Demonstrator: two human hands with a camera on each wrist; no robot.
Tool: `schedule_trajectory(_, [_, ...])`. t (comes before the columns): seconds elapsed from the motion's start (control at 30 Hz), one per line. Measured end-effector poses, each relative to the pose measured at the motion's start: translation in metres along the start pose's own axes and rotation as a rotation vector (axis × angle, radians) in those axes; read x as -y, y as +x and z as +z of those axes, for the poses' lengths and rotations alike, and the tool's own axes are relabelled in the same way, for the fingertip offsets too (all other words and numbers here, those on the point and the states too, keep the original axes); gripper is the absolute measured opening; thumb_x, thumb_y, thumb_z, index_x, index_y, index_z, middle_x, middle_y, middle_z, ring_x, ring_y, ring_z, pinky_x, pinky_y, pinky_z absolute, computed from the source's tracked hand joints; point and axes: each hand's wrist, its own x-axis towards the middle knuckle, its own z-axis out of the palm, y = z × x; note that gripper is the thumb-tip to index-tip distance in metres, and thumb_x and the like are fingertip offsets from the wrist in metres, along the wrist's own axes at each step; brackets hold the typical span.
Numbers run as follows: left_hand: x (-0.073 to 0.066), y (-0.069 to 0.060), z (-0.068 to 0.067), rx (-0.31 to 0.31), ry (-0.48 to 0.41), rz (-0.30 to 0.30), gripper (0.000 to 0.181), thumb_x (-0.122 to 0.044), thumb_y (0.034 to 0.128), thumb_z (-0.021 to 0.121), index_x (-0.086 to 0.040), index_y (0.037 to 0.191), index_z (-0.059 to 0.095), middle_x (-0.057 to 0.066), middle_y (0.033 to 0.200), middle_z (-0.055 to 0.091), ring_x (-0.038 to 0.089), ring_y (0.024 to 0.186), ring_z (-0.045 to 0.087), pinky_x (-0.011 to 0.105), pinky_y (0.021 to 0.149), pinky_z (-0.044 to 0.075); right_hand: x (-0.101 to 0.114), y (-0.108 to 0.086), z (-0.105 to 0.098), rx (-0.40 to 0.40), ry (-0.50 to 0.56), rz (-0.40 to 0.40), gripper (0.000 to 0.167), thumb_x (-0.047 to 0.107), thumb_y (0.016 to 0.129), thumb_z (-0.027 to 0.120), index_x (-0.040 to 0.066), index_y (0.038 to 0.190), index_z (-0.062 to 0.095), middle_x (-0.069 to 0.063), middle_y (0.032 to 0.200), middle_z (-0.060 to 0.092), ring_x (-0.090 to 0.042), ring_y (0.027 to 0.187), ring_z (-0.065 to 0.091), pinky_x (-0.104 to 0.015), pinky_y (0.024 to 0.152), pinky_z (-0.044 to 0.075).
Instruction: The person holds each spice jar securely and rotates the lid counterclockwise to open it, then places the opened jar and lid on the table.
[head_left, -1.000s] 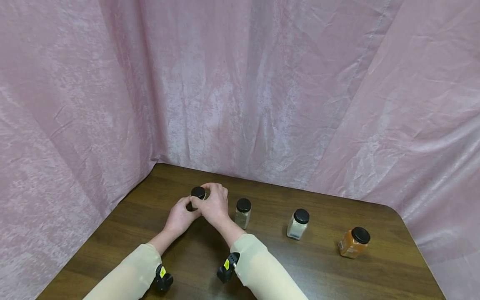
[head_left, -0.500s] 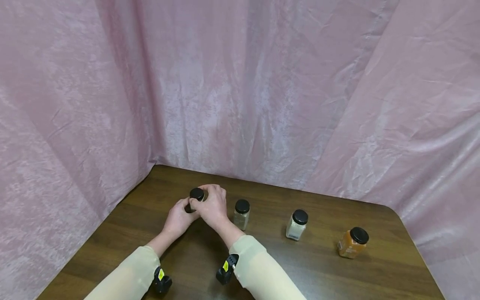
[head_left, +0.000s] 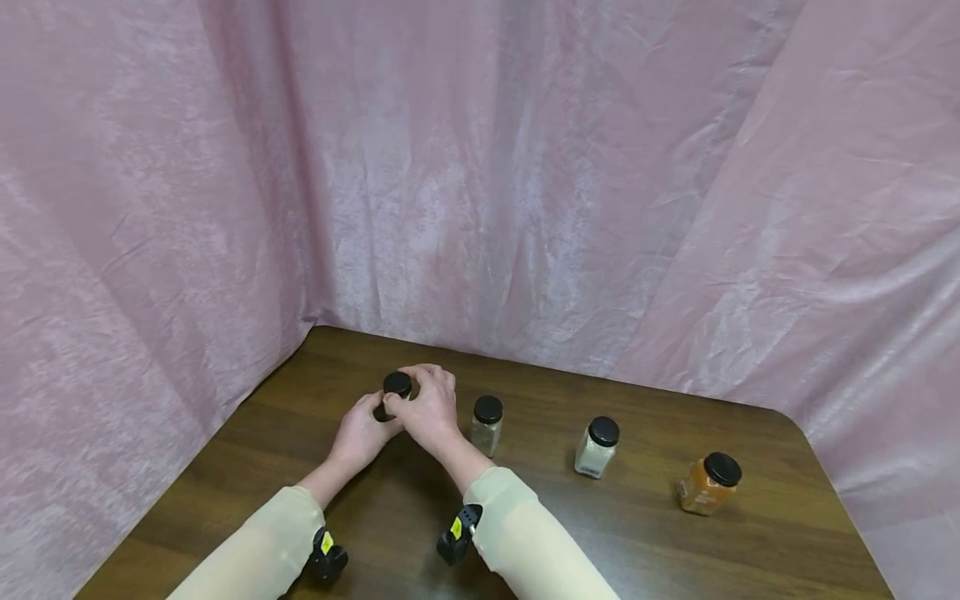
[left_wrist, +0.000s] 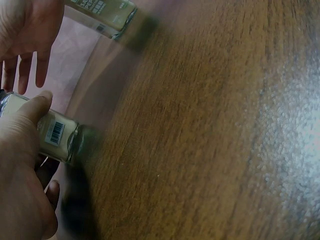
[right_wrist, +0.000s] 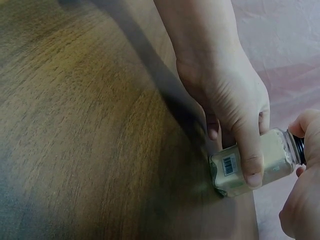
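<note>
At the table's far left, a glass jar with a black lid (head_left: pixel 397 383) is between both hands. My left hand (head_left: pixel 361 435) grips the jar's body; in the left wrist view the thumb of the left hand (left_wrist: pixel 22 150) lies across the barcoded jar (left_wrist: pixel 62 135). My right hand (head_left: pixel 431 411) holds the black lid from the right; in the right wrist view the fingers of the right hand (right_wrist: pixel 305 175) are curled at the lid (right_wrist: pixel 299 149). The jar's base (right_wrist: pixel 216 175) is close to the tabletop; contact is hard to tell.
To the right on the wooden table (head_left: pixel 555 533) stand three black-lidded jars: a greyish one (head_left: pixel 486 435), a whitish one (head_left: pixel 595 454) and an orange one (head_left: pixel 703 490). A pink curtain (head_left: pixel 480 183) hangs behind the table.
The right thumb has shifted slightly at the lid. Both hands otherwise keep nearly the same place; the head view has moved a little.
</note>
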Motion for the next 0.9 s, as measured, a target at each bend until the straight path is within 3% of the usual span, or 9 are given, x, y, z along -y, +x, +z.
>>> schedule_trajectory(0.9, [-0.0011, 0.0004, 0.0003, -0.004, 0.007, -0.01, 0.034, -0.017, 0.084, 0.083, -0.004, 0.113, 0.07, 0.017, 0.108, 0.067, 0.035, 0.103, 0.062, 0.053, 0.092, 0.048, 0.0005, 0.0002, -0.0004, 0.007, 0.044, -0.041, 0.05, 0.025, 0.086, 0.074, 0.015, 0.134, 0.068, 0.0, 0.131, 0.055, -0.023, 0.134, 0.038, -0.042, 0.105, 0.039])
